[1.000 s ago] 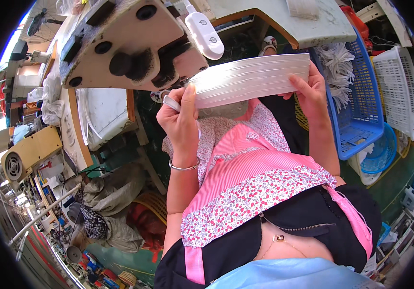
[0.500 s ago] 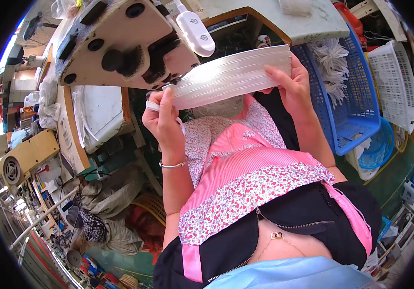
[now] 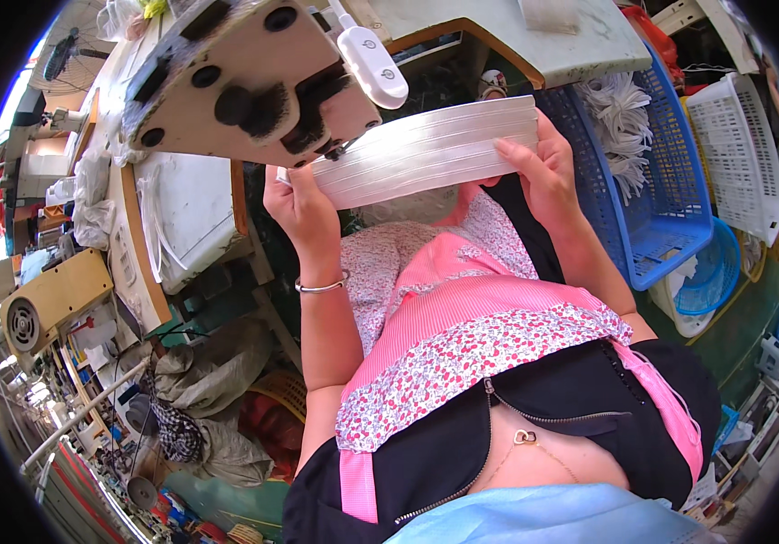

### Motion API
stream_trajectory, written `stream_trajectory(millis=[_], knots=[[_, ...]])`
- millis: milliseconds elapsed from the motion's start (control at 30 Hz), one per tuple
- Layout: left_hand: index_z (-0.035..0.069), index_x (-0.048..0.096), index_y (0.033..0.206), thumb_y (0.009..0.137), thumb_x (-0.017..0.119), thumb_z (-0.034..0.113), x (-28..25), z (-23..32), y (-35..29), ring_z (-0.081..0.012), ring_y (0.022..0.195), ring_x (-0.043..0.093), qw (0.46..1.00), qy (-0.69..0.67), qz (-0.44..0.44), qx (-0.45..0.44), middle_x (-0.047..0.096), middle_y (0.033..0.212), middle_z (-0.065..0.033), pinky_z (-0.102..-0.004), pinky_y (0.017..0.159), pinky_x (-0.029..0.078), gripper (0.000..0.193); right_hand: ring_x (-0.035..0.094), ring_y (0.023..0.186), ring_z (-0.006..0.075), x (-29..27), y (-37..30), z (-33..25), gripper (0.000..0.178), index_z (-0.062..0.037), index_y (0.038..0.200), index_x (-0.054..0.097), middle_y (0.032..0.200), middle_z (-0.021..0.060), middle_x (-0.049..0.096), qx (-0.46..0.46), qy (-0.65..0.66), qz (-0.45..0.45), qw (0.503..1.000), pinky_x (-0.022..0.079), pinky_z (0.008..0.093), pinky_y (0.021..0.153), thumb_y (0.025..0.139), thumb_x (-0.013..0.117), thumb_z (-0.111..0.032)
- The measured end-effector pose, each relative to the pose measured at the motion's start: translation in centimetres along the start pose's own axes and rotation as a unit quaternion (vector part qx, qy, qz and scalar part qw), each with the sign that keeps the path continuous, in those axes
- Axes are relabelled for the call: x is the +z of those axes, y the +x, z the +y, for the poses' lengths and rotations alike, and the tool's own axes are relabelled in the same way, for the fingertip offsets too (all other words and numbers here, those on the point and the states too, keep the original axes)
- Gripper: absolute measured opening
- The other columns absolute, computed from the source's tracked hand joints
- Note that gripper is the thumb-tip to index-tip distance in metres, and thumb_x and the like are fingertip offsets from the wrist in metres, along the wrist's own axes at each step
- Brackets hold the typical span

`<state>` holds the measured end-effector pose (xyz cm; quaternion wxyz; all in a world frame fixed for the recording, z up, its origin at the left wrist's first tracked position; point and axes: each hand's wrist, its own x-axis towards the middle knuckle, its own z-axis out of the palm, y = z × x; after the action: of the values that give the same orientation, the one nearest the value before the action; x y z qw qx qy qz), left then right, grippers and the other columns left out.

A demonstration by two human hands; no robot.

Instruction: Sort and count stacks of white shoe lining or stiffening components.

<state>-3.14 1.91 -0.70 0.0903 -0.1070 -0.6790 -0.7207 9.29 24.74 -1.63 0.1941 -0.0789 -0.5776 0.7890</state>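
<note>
A wide, shiny white strip of long parallel bands [image 3: 425, 150] stretches between my two hands, slightly arched and tilted up to the right. My right hand [image 3: 548, 172] grips its right end, thumb on the front and fingers behind. My left hand [image 3: 308, 218] is closed at the left end, thumb up beside the strip; the machine head partly covers its fingertips. A narrow white piece [image 3: 283, 177] shows by those fingers. Just above the strip's left part is the pale, black-stained machine head [image 3: 253, 91], with a small metal part near the strip.
A white two-button control box [image 3: 373, 68] hangs beside the machine. At right stand a blue crate [image 3: 670, 245] with bundled white strips [image 3: 620, 118], a white basket [image 3: 743, 145] and a round blue basket [image 3: 711, 281]. White tabletops [image 3: 580, 45] lie beyond and to the left.
Strip and right hand have dropped slightly and moved a little left. My left hand has turned and its fingers have gone further under the machine head. The machine appears shifted right in view.
</note>
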Motion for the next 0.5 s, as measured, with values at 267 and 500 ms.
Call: stream_trajectory(millis=[267,500], knots=[[0.003,0.053,0.076,0.100,0.052,0.018,-3.2,-0.8,1.4,-0.0033,0.068,0.046,1.000,-0.011,0.019,-0.023,0.055,0.073,0.0032,-0.0198,0.061,0.036,0.028,0.068,0.090,0.0169,3.0,-0.3,0.1,0.031,0.0041,0.123,0.053,0.109,0.0123,0.066,0.044,-0.002,-0.052,0.998,0.057,0.0265,0.067,0.096,0.059,-0.008],[0.007,0.055,0.077,0.097,0.058,0.020,-7.0,-1.7,2.9,-0.0058,0.069,0.048,0.996,0.023,0.068,-0.054,0.053,0.074,0.0023,-0.0222,0.061,0.038,0.023,0.069,0.080,0.0152,6.5,0.5,0.6,0.029,0.0027,0.119,0.056,0.101,0.0105,0.069,0.075,-0.006,-0.091,0.993,0.056,0.0251,0.065,0.095,0.062,-0.012]])
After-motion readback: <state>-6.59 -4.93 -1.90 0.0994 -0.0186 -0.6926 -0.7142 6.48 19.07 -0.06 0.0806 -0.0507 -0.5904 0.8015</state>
